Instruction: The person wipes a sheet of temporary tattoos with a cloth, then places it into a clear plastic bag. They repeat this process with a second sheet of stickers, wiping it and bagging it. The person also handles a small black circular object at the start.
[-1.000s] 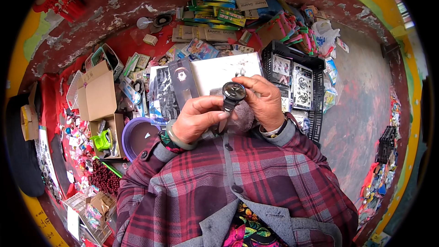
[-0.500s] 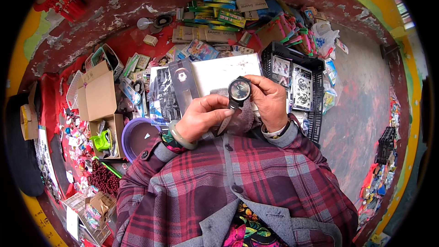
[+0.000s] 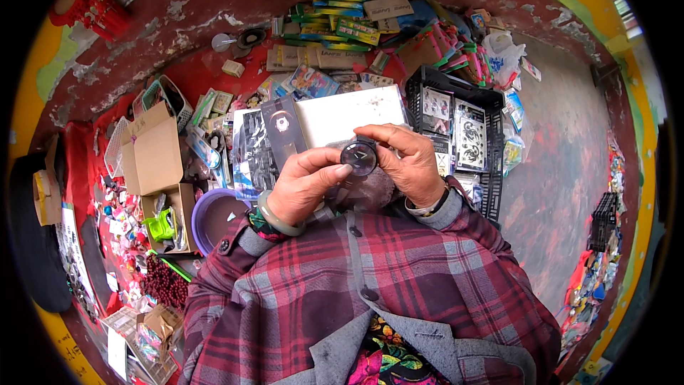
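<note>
Since the earlier frame, the round black watch [image 3: 358, 157] has been lifted slightly and turned face-up, now pinched between the left hand [image 3: 303, 187] at 8 o'clock and the right hand [image 3: 402, 160] at 3 o'clock, both closed on its rim. An inspection step is judged in hand; a steady grip is called for next. At 12 o'clock a white flat box [image 3: 349, 114] lies; at 2 o'clock a black crate [image 3: 491, 103] of carded packets; at 9 o'clock an open cardboard box [image 3: 153, 153]; stacked green-yellow packages [image 3: 342, 11] farther out.
</note>
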`<state>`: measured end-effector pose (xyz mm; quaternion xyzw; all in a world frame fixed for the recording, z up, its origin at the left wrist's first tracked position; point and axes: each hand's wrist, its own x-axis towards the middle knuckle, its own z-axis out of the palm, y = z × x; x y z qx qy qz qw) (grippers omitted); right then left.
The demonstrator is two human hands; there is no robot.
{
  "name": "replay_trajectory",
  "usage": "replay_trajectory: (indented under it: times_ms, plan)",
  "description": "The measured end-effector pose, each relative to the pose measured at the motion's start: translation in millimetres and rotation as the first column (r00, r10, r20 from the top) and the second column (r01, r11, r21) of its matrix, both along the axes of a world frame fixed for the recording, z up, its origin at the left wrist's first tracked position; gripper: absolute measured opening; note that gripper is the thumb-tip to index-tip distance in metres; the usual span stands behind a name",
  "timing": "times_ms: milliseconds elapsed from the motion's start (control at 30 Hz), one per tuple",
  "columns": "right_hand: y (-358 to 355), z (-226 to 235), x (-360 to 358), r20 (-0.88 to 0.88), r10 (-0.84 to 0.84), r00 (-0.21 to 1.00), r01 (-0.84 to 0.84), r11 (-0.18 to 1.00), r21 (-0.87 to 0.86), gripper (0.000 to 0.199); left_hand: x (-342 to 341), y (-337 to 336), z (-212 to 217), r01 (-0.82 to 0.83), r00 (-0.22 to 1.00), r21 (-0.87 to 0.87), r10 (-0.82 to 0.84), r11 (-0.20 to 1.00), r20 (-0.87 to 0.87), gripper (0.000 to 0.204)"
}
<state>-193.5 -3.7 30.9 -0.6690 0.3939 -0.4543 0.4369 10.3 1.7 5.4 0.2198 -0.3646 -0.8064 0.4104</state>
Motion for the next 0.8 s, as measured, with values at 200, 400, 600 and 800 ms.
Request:
replay_trajectory:
  times_ms: [200,400,600,800]
  plan:
    - [-1.4,-13.7,4.6,0.047,-0.128,0.991,0.118,0.979,0.164,0.029,-1.0,-23.0,12.7,-0.175,0.958,0.145,0.202,0.974,-0.201,0.025]
    - [0.5,-1.4,19.8,0.383,0.051,0.922,-0.202,0.909,0.365,0.030,-19.7,-47.4,29.3,-0.263,0.920,0.136,0.291,0.955,-0.264,0.017]
    - [2.3,6.1,9.1,0.528,0.153,0.835,-0.414,0.807,0.422,0.022,-25.1,-51.8,52.5,-0.073,0.937,0.183,0.130,0.980,-0.325,0.036]
    - [1.3,-6.2,2.2,0.723,0.058,0.688,-0.567,0.664,0.487,0.022,-25.8,-59.2,52.9,-0.253,0.904,0.262,0.324,0.931,-0.278,0.045]
